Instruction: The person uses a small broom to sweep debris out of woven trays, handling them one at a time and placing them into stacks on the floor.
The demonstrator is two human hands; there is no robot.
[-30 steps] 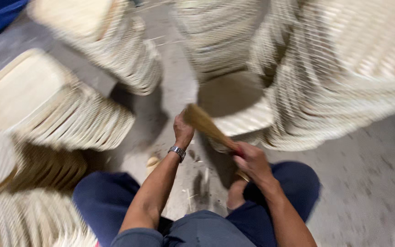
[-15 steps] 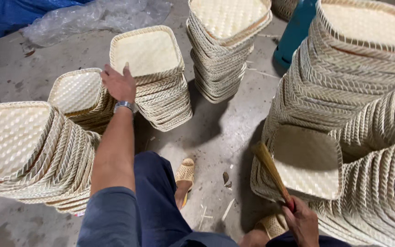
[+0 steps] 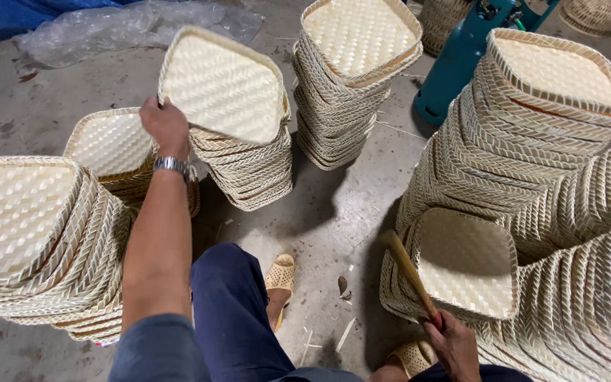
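My left hand (image 3: 165,126), with a metal watch on the wrist, grips the left rim of a square woven bamboo tray (image 3: 224,86) and tilts it up off the top of a stack of such trays (image 3: 249,173). My right hand (image 3: 455,346) is at the bottom edge, closed on a wooden stick (image 3: 408,269) with a red-wrapped grip. The stick points up and left over a tray on a low stack (image 3: 468,265) at my right. My legs in dark blue trousers (image 3: 231,318) and tan sandals are between the stacks.
Stacks of woven trays surround me: a tall one at left (image 3: 30,240), one behind it (image 3: 111,145), one at the back centre (image 3: 355,71), leaning piles at right (image 3: 553,141). A teal gas cylinder (image 3: 461,56) and crumpled clear plastic sheet (image 3: 121,28) lie on the concrete floor.
My view swung from the right-hand stacks to the left. My left hand left the stick, reached out to the middle stack and lifted its top tray by the rim.
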